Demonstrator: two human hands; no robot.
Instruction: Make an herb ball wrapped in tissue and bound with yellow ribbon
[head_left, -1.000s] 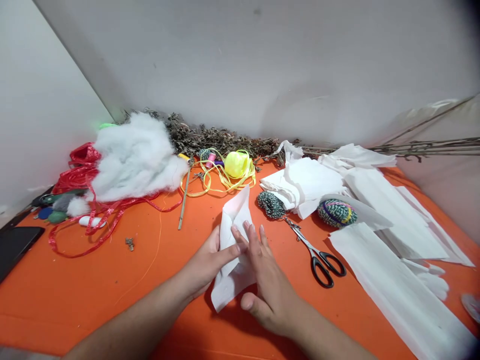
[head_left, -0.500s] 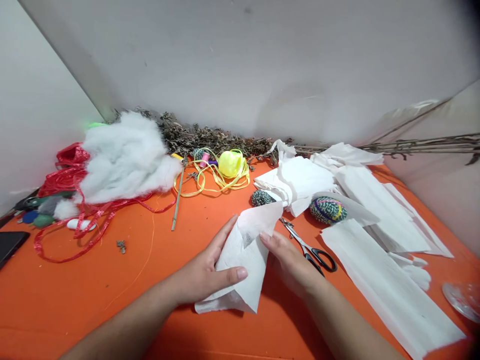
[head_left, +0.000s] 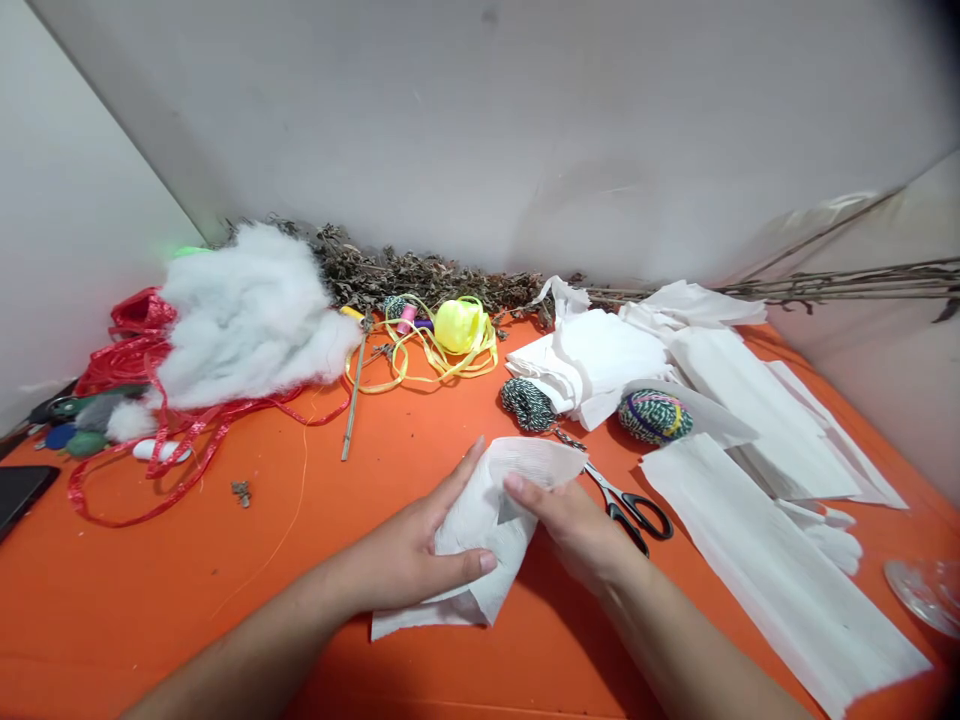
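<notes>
Left hand (head_left: pixel 409 555) and right hand (head_left: pixel 574 525) both gripping folded white paper (head_left: pixel 480 530), fingers curled over its edges, near centre of orange table (head_left: pixel 150 600), scissors (head_left: pixel 626 505) just right, stuffing (head_left: pixel 247 320) far left.

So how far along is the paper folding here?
Early. Done: long strips lie cut beside the scissors. In hand: left hand and right hand hold one partly folded white paper piece. Left: stuffing and ribbons lie untouched.
</notes>
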